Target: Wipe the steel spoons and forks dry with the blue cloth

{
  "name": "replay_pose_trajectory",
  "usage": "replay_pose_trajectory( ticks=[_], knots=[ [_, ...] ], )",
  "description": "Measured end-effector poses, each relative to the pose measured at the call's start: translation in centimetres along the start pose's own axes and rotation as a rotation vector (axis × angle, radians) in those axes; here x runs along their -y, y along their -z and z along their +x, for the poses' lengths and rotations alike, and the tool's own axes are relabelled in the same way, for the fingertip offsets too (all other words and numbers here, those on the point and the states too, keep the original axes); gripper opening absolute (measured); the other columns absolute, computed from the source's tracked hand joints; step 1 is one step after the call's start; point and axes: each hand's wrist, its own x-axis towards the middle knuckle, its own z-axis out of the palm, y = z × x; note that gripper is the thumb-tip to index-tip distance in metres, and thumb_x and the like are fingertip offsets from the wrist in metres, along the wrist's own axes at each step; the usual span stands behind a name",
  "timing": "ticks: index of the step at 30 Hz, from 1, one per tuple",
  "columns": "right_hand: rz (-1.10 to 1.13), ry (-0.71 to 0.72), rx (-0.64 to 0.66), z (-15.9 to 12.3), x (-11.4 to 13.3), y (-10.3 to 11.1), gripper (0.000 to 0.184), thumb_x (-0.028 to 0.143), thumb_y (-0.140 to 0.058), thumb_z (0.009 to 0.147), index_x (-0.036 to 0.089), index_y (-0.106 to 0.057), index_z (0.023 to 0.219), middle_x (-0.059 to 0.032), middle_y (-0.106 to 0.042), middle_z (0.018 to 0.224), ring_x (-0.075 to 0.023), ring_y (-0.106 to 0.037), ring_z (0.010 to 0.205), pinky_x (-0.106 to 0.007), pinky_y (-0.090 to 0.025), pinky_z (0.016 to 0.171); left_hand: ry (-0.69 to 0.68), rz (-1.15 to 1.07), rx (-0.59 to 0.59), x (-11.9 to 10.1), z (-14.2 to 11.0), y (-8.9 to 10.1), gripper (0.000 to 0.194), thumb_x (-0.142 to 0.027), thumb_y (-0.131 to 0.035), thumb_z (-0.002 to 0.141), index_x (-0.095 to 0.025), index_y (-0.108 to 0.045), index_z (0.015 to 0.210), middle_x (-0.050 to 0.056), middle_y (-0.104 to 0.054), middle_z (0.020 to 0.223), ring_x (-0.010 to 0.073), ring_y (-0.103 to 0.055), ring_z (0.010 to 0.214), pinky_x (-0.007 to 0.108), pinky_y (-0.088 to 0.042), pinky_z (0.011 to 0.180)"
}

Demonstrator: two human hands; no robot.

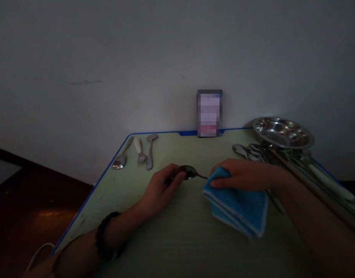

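A metal spoon [190,172] is held over the middle of the table, its bowl to the left and its handle to the right. My left hand [163,184] is closed on the bowl end, with the thumb on top. In my right hand [235,174] is a folded blue cloth [238,206] with a pale edge, pinched around the spoon's handle. The cloth hides most of that handle, and its lower corner hangs down to the right.
At the table's [154,239] back left lie a spoon [121,160], a white-handled fork [139,150] and another spoon [150,150]. A phone [209,114] leans on the wall. Back right, a steel bowl [281,133] sits by piled cutlery [251,152] and a long wooden stick [299,173].
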Motion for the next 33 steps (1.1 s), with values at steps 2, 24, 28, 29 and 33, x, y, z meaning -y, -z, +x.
replay_pose_trajectory(
  ticks=[2,24,28,29,33],
  knots=[
    [0.020,-0.001,0.027,0.1,-0.1,0.0,0.040,0.055,-0.049,0.077,0.021,-0.064,0.091,-0.0037,-0.066,0.084,-0.0157,-0.059,0.073,-0.025,-0.045,0.065,-0.013,-0.004,0.006,0.0,0.0,0.0,0.020,-0.032,-0.048,0.085,-0.016,-0.059,0.084,0.000,-0.058,0.070,0.0129,-0.053,0.063,0.023,-0.042,0.057],
    [-0.007,-0.054,-0.086,-0.9,0.5,1.2,0.032,0.049,-0.060,0.071,0.026,-0.062,0.093,-0.0026,-0.064,0.094,-0.0207,-0.059,0.082,-0.030,-0.043,0.070,0.129,-0.702,0.052,0.5,0.6,0.2,0.026,-0.036,-0.050,0.084,-0.016,-0.064,0.096,0.009,-0.064,0.096,0.0180,-0.061,0.075,0.028,-0.053,0.057],
    [-0.023,-0.029,-0.086,-0.7,0.4,0.9,0.033,0.050,-0.061,0.070,0.025,-0.063,0.091,-0.0045,-0.065,0.092,-0.0228,-0.059,0.083,-0.032,-0.042,0.069,0.159,-0.661,0.020,0.2,0.7,0.1,0.019,-0.021,-0.064,0.075,-0.016,-0.060,0.093,0.003,-0.066,0.083,0.0139,-0.062,0.068,0.023,-0.052,0.054],
    [-0.029,-0.028,-0.089,-0.6,0.4,0.9,0.032,0.049,-0.061,0.070,0.024,-0.063,0.091,-0.0049,-0.065,0.093,-0.0230,-0.059,0.083,-0.032,-0.042,0.070,0.157,-0.687,0.023,0.1,0.7,0.0,0.025,-0.019,-0.065,0.073,-0.017,-0.058,0.098,0.003,-0.065,0.084,0.0153,-0.063,0.072,0.022,-0.052,0.053],
    [-0.043,-0.043,-0.091,-0.6,0.4,1.0,0.034,0.052,-0.059,0.071,0.024,-0.063,0.091,-0.0044,-0.065,0.093,-0.0221,-0.058,0.083,-0.031,-0.042,0.070,0.203,-0.757,0.029,0.1,0.8,-0.1,0.038,-0.020,-0.064,0.075,-0.017,-0.051,0.111,0.004,-0.066,0.088,0.0156,-0.063,0.074,0.021,-0.052,0.050]
  ],
)
